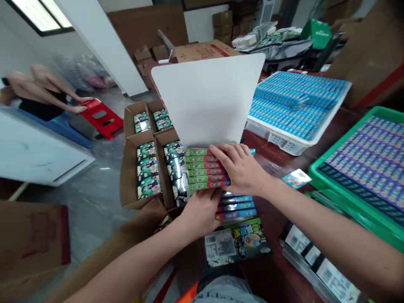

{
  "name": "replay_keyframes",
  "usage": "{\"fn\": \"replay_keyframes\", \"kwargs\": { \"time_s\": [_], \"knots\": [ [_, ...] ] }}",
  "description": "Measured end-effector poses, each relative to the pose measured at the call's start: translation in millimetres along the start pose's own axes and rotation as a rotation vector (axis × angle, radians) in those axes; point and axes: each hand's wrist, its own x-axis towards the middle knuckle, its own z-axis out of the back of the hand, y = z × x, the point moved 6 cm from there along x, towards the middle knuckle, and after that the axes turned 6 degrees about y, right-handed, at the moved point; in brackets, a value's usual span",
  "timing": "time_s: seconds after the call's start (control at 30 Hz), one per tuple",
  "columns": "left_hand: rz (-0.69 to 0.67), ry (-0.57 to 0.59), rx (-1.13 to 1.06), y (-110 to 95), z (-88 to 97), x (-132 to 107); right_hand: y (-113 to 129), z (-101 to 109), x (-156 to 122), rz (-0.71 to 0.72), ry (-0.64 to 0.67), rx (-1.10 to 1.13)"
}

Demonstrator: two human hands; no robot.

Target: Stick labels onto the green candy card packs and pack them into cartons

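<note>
A row of small green-and-red packets [202, 168] stands edge-up at the table's left edge, in front of a large white card flap [208, 99]. My right hand [241, 168] presses on the right end of that row, fingers spread over the packets. My left hand [202, 208] grips the near side of the row from below. Under the row lie blue-edged packets [236, 206] and a flat printed display box [236, 244].
A white basket [299, 109] of blue packets sits at the back right, a green tray [362, 168] of packets at the right. Open cartons [151, 168] of dark boxes stand on the floor to the left. A person [41, 90] bends near a red stool [101, 118].
</note>
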Motion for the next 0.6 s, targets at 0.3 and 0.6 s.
{"fn": "replay_keyframes", "kwargs": {
  "time_s": [0.3, 0.6],
  "knots": [
    [-0.032, -0.101, 0.085, -12, -1.5, -22, -4, -9, 30, 0.018, 0.319, -0.06],
    [-0.04, -0.172, 0.084, -10, 0.5, -37, 0, -26, 43, 0.01, 0.404, -0.138]
  ]
}}
